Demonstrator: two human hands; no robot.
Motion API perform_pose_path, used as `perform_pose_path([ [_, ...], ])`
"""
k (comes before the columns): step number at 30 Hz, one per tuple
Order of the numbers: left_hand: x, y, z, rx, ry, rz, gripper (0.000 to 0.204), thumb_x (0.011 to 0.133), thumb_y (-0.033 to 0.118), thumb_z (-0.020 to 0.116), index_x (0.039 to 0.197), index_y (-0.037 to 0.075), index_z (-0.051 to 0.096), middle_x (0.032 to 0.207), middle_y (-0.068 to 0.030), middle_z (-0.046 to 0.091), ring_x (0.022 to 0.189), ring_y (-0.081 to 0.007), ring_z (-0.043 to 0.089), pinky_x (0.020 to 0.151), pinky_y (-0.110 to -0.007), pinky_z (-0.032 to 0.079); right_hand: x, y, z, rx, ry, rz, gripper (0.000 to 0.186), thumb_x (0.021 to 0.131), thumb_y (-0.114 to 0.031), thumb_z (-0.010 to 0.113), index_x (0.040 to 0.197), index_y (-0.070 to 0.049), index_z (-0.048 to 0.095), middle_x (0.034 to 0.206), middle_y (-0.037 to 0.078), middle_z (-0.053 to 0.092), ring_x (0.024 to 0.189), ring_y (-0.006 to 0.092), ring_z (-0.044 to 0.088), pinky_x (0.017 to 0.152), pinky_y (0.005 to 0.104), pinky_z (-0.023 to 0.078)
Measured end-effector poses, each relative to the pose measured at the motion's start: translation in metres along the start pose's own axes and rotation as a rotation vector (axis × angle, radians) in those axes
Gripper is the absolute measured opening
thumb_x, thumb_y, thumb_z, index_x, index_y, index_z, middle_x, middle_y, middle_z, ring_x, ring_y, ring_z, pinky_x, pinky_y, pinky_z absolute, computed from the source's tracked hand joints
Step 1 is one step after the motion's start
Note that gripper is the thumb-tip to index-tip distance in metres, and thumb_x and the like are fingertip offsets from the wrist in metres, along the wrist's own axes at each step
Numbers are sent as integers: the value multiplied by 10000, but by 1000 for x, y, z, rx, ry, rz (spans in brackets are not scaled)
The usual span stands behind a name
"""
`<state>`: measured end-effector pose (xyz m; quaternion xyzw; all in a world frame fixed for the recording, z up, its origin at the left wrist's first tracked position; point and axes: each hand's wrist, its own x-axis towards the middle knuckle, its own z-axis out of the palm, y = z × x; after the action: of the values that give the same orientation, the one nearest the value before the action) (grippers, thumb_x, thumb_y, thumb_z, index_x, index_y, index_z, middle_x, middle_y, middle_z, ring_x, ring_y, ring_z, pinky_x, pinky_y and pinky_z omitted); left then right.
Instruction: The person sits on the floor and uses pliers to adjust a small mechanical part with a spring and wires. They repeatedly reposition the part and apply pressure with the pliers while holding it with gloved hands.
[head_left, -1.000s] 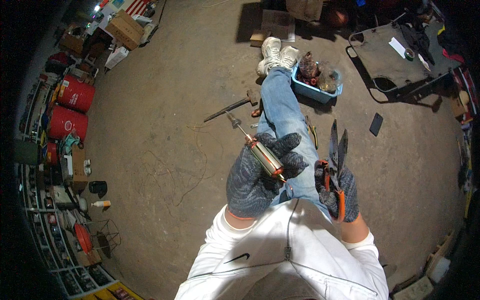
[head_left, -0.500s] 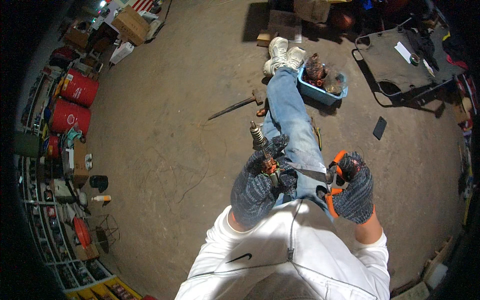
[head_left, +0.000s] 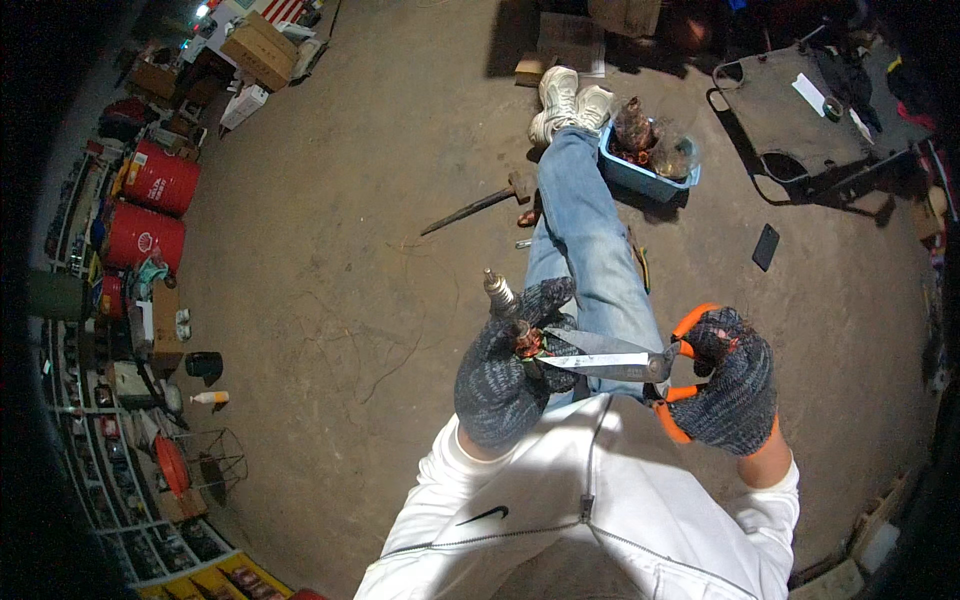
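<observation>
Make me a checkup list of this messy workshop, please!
Surface: bare concrete floor, dusty and stained.
Job's things: orange-handled shears, blades at a motor rotor with copper windings.
Clutter: hammer on the floor; blue bin of scrap parts; dark phone.
Grips: left hand, gloved, holds the rotor; right hand, gloved, holds the shears' handles.
Cables: thin wire strands on the floor.
Surroundings: red drums, cardboard boxes, shelves, creeper board.

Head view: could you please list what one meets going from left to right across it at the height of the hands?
Small pale bottle → left hand gripping a motor rotor → scissor blades → right hand on orange handles.
</observation>
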<state>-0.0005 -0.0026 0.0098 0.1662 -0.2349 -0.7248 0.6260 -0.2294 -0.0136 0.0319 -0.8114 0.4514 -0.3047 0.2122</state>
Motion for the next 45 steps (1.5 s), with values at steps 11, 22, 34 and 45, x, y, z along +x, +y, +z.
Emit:
perform_pose_path([
  [11, 2, -2, -9, 221, -61, 132, 598, 799, 150, 624, 1276, -65, 333, 1122, -172, 548, 875, -187, 586, 727, -272, 493, 9, -9, -17, -76, -66, -19, 508, 444, -155, 786, 889, -59, 561, 760, 62, 508, 537, 153, 468, 464, 260, 404],
  [22, 7, -7, -9, 860, -58, 443, 416, 841, 48, 543, 1226, -27, 405, 1208, -186, 497, 924, -147, 539, 783, -251, 445, 5, -11, -18, -159, -94, 16, 485, 461, -134, 786, 876, -33, 555, 762, 88, 515, 615, 205, 511, 529, 277, 438],
  [34, 8, -12, -9, 961, 166, 393, 393, 852, 121, 538, 1192, -21, 401, 1174, -181, 503, 994, -193, 513, 836, -279, 411, -8, -17, 24, 47, 8, 251, 432, 524, -101, 757, 878, -33, 518, 728, 98, 485, 594, 222, 495, 557, 297, 443],
  [45, 15, -4, -8, 1018, 164, 233, 419, 819, 103, 586, 1185, -29, 431, 1062, -134, 552, 899, -176, 531, 803, -278, 431, -5, -13, 27, -73, -13, 305, 413, 535, -158, 751, 870, -44, 536, 715, 113, 517, 603, 259, 527, 564, 332, 448],
])
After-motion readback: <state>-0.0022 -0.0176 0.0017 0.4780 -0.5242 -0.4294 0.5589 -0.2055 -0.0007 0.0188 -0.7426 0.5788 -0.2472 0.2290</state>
